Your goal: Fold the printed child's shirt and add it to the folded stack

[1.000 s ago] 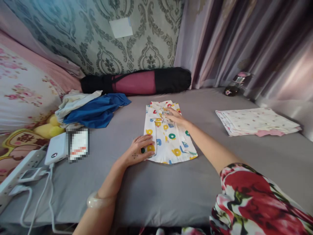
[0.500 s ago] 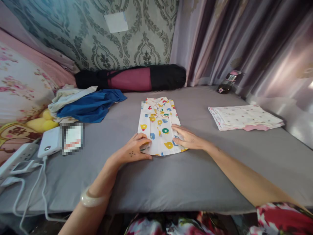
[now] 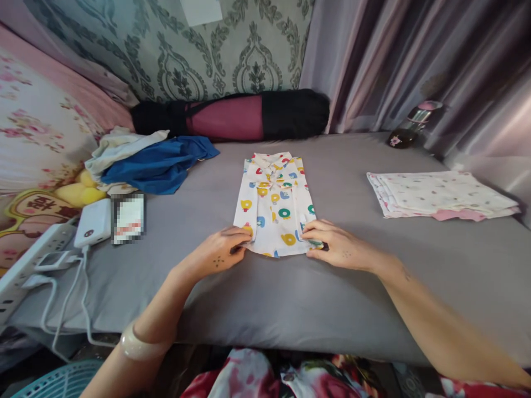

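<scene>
A small white shirt (image 3: 274, 204) printed with coloured rings lies folded lengthwise on the grey sheet (image 3: 290, 298), collar toward the wall. My left hand (image 3: 218, 255) pinches the shirt's near left corner, thumb and fingers closed on the hem. My right hand (image 3: 338, 249) grips the near right corner the same way. Both hands rest on the bed at the shirt's bottom edge.
A folded pale floral cloth (image 3: 440, 193) lies to the right. A heap of blue and white clothes (image 3: 149, 163) sits at the left, near a power bank (image 3: 93, 229), a power strip and cables. A black and maroon roll (image 3: 232, 113) lies along the wall; a small bottle (image 3: 409, 130) stands by the curtain.
My right hand slid from the collar down to the shirt's near right corner and closed on it. My left hand stayed at the near left corner, fingers now pinching the hem.
</scene>
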Demonstrator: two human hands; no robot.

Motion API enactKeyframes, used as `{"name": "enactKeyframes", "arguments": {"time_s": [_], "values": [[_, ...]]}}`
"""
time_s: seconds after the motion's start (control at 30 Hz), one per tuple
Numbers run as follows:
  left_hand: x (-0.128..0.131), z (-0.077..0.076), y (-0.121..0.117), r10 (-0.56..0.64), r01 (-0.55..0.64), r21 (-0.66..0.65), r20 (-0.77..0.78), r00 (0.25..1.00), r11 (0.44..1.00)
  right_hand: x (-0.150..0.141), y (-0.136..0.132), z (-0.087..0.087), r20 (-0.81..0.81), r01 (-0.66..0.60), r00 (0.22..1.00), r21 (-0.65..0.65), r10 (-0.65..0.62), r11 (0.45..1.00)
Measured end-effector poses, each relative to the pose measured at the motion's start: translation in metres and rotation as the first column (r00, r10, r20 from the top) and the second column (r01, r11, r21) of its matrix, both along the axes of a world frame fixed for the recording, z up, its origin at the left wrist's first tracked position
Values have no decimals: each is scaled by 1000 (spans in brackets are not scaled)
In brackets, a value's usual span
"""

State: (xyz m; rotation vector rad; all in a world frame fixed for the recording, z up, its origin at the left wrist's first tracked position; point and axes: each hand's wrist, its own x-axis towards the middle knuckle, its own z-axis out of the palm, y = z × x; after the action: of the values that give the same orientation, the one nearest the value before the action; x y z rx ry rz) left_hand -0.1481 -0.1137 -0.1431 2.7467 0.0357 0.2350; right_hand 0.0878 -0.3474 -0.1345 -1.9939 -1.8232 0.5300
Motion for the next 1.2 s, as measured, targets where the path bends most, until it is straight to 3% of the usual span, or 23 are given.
{"name": "enactKeyframes", "arguments": {"time_s": [0.27,0.43,0.6,0.9,1.2], "values": [[6,2,3,3,3,101,-59,998,995,-4,0,-6,94,50,994,67,-56,997],[7,-3,10,47,-45,37,-66,997,998,-3,-1,-12,141,34,989,54,-42,998],[12,1,16,175,-175,9,-79,981,984,0,-1,-10,122,45,991,24,-48,999],[21,10,22,367,-372,-21,-126,922,928,14,6,-18,32,332,939,158,-341,930],[37,3,33,494,-504,-65,-130,860,861,15,15,-24,8,552,831,107,-556,827]]}}
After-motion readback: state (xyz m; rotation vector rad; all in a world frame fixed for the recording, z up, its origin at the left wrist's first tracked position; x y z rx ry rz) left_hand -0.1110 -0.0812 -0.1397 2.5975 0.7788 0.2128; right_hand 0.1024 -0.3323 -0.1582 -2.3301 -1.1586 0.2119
